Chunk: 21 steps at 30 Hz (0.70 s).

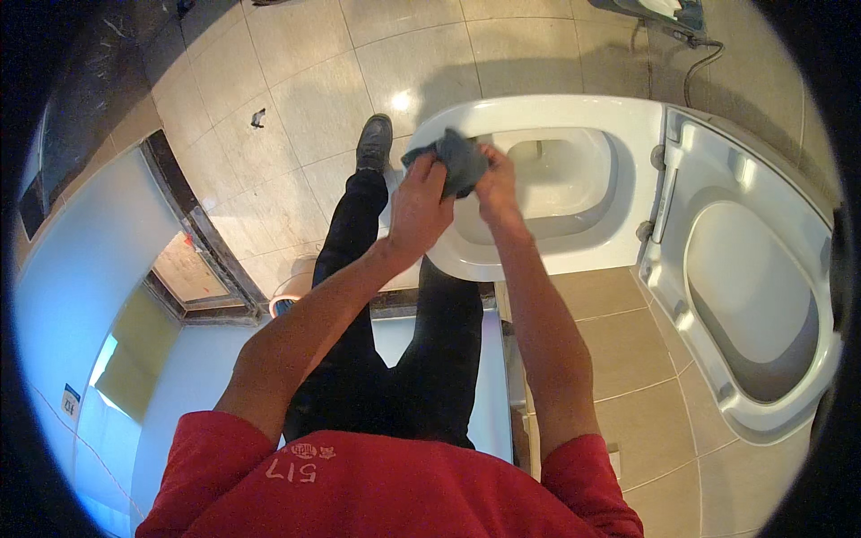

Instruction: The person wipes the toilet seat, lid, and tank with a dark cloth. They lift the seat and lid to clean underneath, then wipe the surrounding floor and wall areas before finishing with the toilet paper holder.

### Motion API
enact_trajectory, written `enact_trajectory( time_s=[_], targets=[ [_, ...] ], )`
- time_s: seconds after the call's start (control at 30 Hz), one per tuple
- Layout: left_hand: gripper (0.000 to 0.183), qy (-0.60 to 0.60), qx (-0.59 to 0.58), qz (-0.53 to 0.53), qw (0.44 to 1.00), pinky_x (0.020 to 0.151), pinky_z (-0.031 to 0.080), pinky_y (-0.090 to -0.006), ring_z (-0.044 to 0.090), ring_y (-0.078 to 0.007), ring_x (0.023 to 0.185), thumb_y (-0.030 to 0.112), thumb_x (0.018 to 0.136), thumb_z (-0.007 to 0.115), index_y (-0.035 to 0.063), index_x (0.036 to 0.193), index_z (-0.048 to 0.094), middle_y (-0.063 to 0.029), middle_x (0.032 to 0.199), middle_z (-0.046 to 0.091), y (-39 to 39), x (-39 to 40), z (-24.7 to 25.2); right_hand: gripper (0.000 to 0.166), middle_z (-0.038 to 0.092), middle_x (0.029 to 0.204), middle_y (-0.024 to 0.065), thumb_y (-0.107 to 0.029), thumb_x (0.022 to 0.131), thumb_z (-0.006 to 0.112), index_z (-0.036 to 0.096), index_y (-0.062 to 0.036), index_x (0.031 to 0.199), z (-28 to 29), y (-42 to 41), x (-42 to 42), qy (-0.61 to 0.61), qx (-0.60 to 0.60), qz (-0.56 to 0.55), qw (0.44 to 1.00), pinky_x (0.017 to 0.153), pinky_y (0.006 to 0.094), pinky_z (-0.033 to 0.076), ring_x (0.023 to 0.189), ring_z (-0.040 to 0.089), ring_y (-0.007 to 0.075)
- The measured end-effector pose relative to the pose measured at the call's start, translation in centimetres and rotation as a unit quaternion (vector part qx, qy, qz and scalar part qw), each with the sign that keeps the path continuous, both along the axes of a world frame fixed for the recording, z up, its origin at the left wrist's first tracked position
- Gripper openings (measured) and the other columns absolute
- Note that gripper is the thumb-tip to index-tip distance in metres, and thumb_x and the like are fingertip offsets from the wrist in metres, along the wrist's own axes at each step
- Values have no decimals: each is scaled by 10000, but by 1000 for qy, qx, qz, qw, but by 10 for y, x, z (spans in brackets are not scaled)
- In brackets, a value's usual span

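A crumpled dark grey-green cloth (459,161) is gripped between both hands over the near-left rim of a white ceramic toilet bowl (578,252). My left hand (424,198) has its fingers bent into the cloth's left part. My right hand (498,188) pinches the cloth's right edge, above the bowl opening. To the right, the toilet seat and lid (746,282) stand raised on their hinges. Some of the cloth is hidden behind my fingers.
A black shoe (375,141) is planted on the tiled floor (316,121) left of the bowl. A small dark scrap (258,118) lies farther left. Behind my left forearm stands a small bucket (284,304). A dark-framed doorway (202,228) is at left; a hose (699,64) hangs upper right.
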<state>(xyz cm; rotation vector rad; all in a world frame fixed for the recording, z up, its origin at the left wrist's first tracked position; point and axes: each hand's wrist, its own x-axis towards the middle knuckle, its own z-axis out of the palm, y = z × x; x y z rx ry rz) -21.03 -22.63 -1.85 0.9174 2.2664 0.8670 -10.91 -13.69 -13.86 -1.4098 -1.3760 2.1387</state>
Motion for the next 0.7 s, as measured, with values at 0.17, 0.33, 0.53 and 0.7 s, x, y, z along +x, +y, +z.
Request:
enact_trajectory(
  time_s=[0.17,0.33,0.53,0.7],
  targets=[
    [243,-20,47,24,998,719,475,-466,544,-401,862,23,661,634,4,871,513,-187,909,531,87,9,-16,114,602,836,56,-17,782,604,592,-7,894,24,81,11,-62,-9,-148,987,661,263,457,738,540,143],
    [232,-64,119,-28,990,719,482,-451,561,-384,861,87,684,647,22,881,542,-185,901,553,168,56,-23,172,612,880,63,-21,808,589,566,38,968,51,177,80,40,205,-119,971,734,278,492,806,574,147],
    [175,-76,120,-167,976,647,513,-468,587,-379,794,122,703,598,4,830,576,-187,845,575,194,116,-37,264,602,777,192,-133,674,642,613,-62,927,102,182,145,-367,537,183,737,637,441,474,723,593,393],
    [163,-151,46,-258,953,633,512,-441,574,-342,815,56,664,592,5,812,547,-168,858,540,105,166,-11,199,576,744,154,-173,714,660,601,-73,876,106,105,214,-388,468,255,752,589,441,447,699,573,367]
  ],
)
